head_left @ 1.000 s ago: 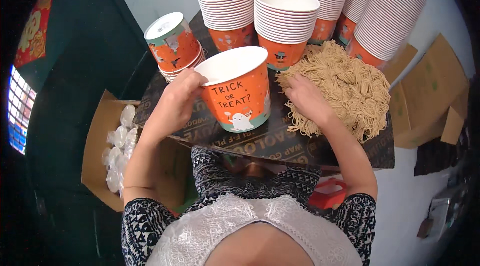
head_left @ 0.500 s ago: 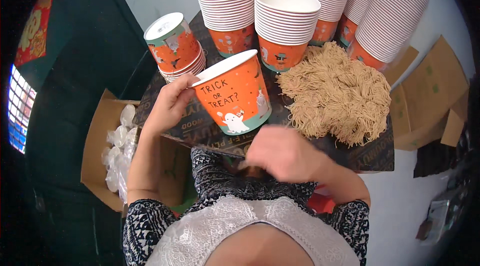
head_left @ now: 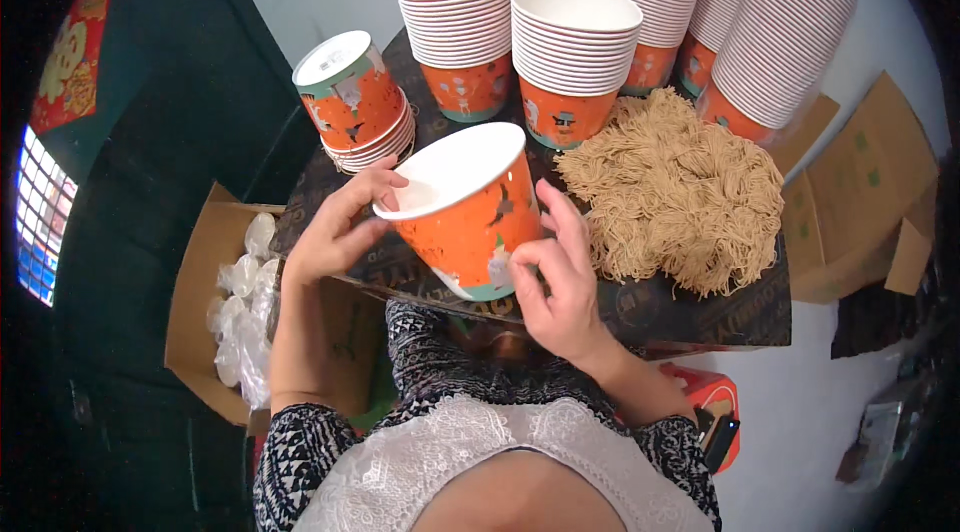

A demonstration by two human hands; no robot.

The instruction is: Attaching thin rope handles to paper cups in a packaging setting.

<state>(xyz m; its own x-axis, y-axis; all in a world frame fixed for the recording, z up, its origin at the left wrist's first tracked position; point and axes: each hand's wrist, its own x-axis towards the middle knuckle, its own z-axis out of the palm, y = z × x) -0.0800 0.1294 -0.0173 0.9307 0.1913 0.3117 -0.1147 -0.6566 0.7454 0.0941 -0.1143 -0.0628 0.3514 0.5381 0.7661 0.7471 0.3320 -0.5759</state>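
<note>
An orange paper bucket [head_left: 465, 237] with a white rim and printed Halloween figures is tilted over the near part of the tabletop. My left hand [head_left: 345, 222] grips its left rim, fingertips over the edge. Against its lower right side is my right hand [head_left: 565, 282], thumb and fingers bent around the wall; whether anything small is pinched there I cannot tell. Right of this hand lies a heap of tan cord bundles [head_left: 680, 192]. Upside down on the table's left side rests a short stack of matching buckets [head_left: 355, 112], with cord showing near their rims.
Tall bucket stacks [head_left: 455, 32] line the back of the dark table [head_left: 700, 317]. An open carton [head_left: 195, 332] with clear plastic pieces stands at the lower left. Cardboard [head_left: 850, 202] leans on the right. A red container [head_left: 725, 402] holding a dark device is below the table edge.
My right hand has risen from near my lap to the bucket's right side. The bucket has turned and tipped, so its ghost picture no longer faces me. My left hand still grips the rim.
</note>
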